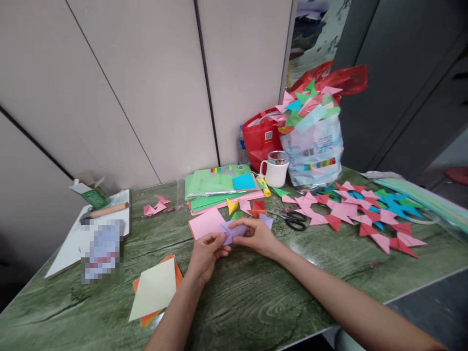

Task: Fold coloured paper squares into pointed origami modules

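Both of my hands meet over the green table (256, 297), pinching a small folded lilac paper piece (234, 230). My left hand (205, 252) grips its left end with thumb and fingers closed. My right hand (258, 235) covers its right end, fingers curled on it. Just behind lies a pink sheet (205, 223). A yellow folded piece (231, 206) and red and orange folded pieces (257, 208) sit beyond my hands.
A stack of coloured paper (215, 187), a white mug (276, 169), black scissors (296, 219), a red bag (260, 138) and a plastic bag of folded shapes (314, 141) stand behind. Several folded stars (361, 212) spread at right. Cream and orange sheets (155, 290) lie at left.
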`<state>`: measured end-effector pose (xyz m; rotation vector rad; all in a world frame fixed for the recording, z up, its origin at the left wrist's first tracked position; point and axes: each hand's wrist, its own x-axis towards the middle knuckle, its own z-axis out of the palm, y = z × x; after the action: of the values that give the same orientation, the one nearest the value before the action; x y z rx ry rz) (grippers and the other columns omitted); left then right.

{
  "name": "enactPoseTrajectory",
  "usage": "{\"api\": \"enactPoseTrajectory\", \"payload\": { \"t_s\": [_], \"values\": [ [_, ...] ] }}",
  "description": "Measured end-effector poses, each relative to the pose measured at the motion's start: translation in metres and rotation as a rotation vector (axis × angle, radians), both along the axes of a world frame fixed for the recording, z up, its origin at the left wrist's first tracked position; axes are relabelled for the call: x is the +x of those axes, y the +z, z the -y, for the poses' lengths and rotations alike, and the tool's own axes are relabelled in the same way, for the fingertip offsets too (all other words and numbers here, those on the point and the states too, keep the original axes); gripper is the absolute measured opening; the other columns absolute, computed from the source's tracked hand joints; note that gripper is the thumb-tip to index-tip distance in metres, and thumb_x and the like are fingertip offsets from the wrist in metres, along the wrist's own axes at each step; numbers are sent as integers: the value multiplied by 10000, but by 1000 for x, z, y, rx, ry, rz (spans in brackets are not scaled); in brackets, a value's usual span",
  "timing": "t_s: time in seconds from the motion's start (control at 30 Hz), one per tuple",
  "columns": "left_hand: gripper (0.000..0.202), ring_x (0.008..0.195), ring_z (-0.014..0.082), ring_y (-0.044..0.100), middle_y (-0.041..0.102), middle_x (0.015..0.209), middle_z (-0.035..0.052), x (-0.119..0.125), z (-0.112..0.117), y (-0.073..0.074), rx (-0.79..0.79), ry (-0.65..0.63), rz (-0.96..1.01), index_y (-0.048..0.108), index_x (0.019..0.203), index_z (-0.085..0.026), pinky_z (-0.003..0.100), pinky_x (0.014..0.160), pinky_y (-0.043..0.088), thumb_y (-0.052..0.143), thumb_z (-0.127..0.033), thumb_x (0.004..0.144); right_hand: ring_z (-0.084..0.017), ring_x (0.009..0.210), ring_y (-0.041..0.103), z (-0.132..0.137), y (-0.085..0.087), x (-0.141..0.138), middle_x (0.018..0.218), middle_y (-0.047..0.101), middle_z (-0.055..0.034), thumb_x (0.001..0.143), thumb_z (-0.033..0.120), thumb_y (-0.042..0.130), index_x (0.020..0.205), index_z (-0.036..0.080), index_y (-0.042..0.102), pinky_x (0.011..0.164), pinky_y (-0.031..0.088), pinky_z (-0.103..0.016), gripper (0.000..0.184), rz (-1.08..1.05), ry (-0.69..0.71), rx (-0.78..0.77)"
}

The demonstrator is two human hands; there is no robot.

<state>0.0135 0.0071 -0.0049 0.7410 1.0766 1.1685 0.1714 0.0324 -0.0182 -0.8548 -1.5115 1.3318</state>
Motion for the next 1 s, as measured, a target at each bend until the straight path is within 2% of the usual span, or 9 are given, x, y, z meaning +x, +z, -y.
{"api": "enactPoseTrajectory", "payload": {
  "t_s": [0.17, 0.33, 0.6, 0.8, 1.0],
  "values": [
    [288, 444, 79, 570, 623, 495, 14, 1, 1, 3, 31, -30, 3, 655, 611, -92, 143, 419, 445, 811, -276, 454, -77, 513, 454, 0, 2, 0, 653, 566, 28, 587, 292, 725, 915, 151, 626, 486, 354, -207, 371, -14, 1, -25],
    [287, 427, 90, 567, 616, 464, 21, 2, 2, 3, 20, -19, -32, 640, 578, -93, 161, 415, 442, 813, -283, 449, -71, 520, 452, 1, 3, 0, 688, 579, 17, 582, 279, 732, 903, 158, 629, 480, 357, -201, 358, -28, -7, -12],
    [292, 415, 71, 547, 597, 458, -1, -1, 1, 2, 30, -98, 111, 627, 568, -107, 141, 393, 404, 820, -285, 441, -75, 529, 474, 2, 8, 1, 625, 569, 33, 541, 315, 762, 908, 154, 623, 496, 387, -204, 424, -112, 46, -63],
    [245, 412, 61, 544, 630, 482, 23, 1, 2, 4, 59, -59, 37, 650, 603, -95, 134, 410, 412, 802, -251, 492, -65, 526, 441, 1, 8, 3, 647, 562, 25, 559, 303, 752, 918, 136, 630, 486, 361, -196, 414, -76, 26, -28],
    [256, 438, 91, 585, 634, 489, 10, 4, 3, 9, 41, -18, -7, 646, 563, -89, 170, 469, 480, 819, -232, 438, -64, 534, 409, -1, 9, 4, 667, 548, 21, 560, 306, 744, 910, 135, 638, 467, 323, -186, 404, -14, 22, -7]
  ]
}}
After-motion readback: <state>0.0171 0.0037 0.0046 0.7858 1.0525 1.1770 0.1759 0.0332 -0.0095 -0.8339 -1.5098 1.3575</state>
